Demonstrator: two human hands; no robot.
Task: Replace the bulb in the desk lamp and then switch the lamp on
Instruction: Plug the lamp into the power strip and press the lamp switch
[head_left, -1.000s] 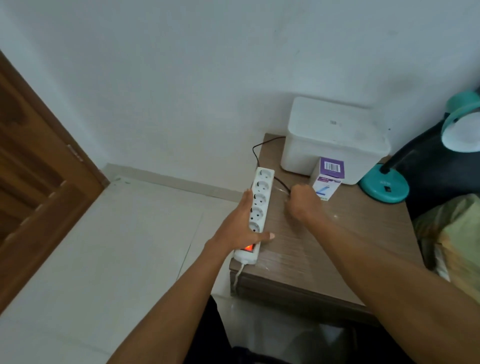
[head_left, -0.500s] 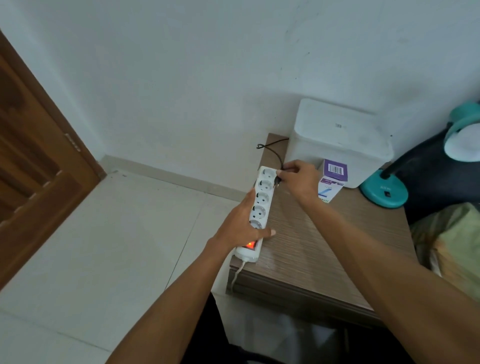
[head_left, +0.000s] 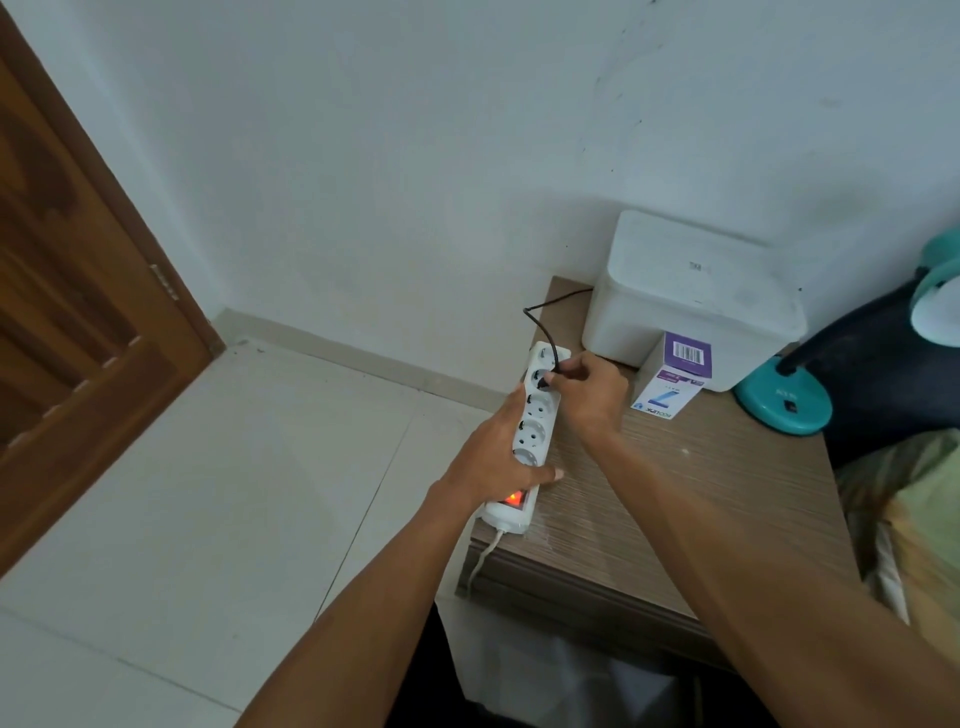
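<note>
My left hand (head_left: 493, 457) lies over the near half of the white power strip (head_left: 530, 436), fingers closed around its outer edge and thumb laid across the top just above the glowing red rocker switch (head_left: 513, 499), so that the strip cannot slide on the wood-grain desk (head_left: 649, 499) while force is applied at its far end. My right hand (head_left: 587, 389) is pinched shut on the black plug (head_left: 545, 382), which sits at the second socket from the far end; whether the pins are fully seated I cannot tell, since my fingers hide the plug body. The black cord (head_left: 540, 327) rises from the plug, kinks, and runs back behind the white lidded box (head_left: 691, 296), so I judge it to be the lamp's lead. The desk lamp stands at the right edge of the desk, its teal base (head_left: 784, 400) with a small switch just beside the box, its dark neck (head_left: 841, 327) arching up to the teal shade (head_left: 935, 306), which is cut by the frame; no glow is evident there. The purple-and-white bulb carton (head_left: 675, 376) stands upright between the strip and the base, touching the box front; whether it holds a bulb is not visible. The lit rocker suggests the strip is live, hence my grip on the plug's body, clear of its pins. I judge this step to be connecting the lamp to power, with the switch on the base left to press.
</note>
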